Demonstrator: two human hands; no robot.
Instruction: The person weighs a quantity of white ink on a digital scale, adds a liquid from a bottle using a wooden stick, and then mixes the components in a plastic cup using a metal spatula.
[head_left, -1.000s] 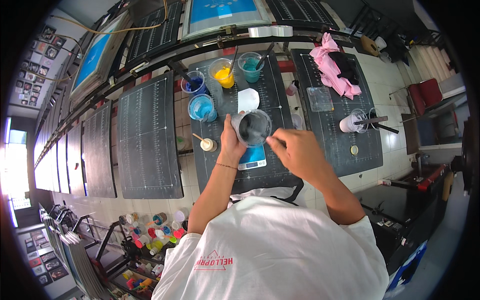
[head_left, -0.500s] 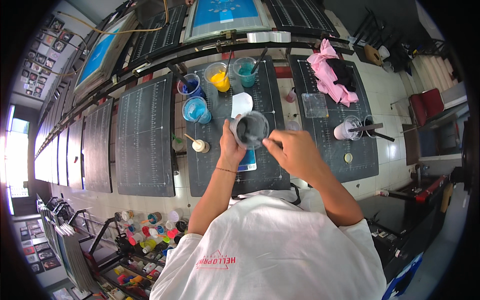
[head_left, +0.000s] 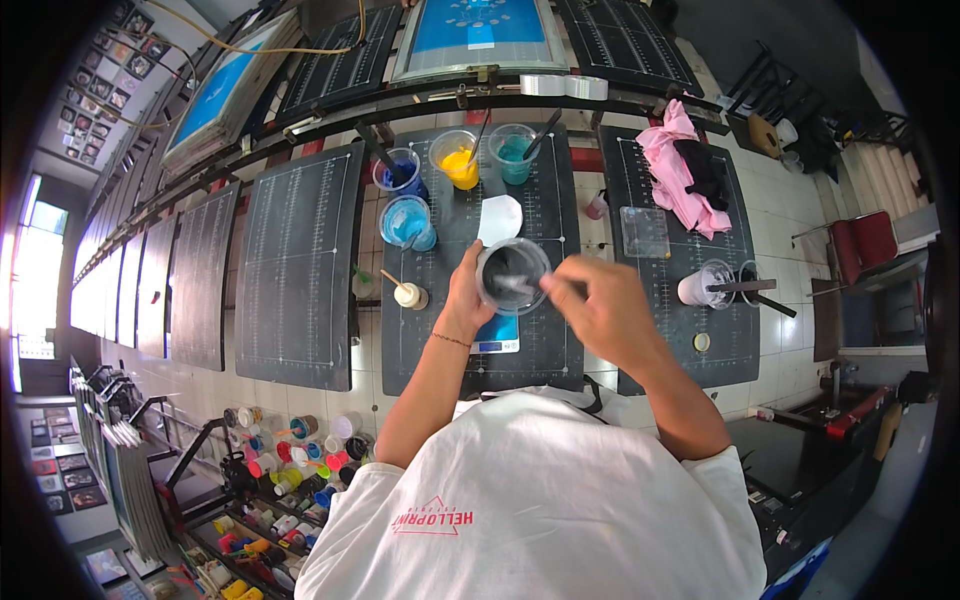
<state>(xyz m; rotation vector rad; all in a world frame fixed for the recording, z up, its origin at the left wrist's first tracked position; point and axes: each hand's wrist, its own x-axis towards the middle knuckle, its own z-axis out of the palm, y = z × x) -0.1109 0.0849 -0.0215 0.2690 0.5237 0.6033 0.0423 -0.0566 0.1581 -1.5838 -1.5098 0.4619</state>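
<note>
A clear plastic cup with dark grey stuff inside is gripped at its left side by my left hand, tilted so that its mouth faces up toward me. My right hand, slightly smeared by motion, pinches a stirrer that reaches into the cup; its light, blurred end lies against the inside. Partly hidden under the cup is a blue-topped digital scale. A white flat piece lies just beyond. Left of my left hand stands a small cream-coloured jar with a stick in it.
Cups of dark blue, light blue, yellow and teal paint stand on the black board. The right board carries pink cloth, a clear square box and a whitish cup with a dark spatula.
My right hand has shifted a little with the stirrer inside the cup. My left hand still holds the cup. The whole view has moved slightly.
</note>
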